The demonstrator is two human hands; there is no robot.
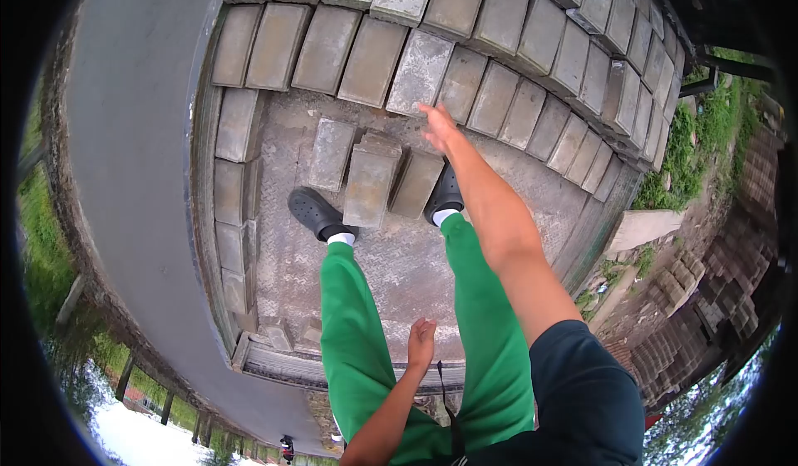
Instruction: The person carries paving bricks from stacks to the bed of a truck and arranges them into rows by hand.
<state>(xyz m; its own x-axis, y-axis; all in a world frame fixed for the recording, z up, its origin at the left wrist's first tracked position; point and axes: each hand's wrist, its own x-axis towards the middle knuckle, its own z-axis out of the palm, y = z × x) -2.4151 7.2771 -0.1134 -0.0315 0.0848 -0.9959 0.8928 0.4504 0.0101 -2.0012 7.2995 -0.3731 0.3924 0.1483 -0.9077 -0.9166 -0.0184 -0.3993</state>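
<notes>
one pale block beside right fingers

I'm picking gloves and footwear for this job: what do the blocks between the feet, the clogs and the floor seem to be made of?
Blocks: probably concrete, matte grey-brown with pale patches and coarse edges.
Clogs: likely moulded foam or rubber, dull dark grey, with round holes.
Floor: perhaps worn steel plate, dull and dirty, judging by its tread-like pattern.

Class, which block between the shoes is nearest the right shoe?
The rightmost block, directly beside the right shoe; the others lie farther left, toward the left shoe.
</notes>
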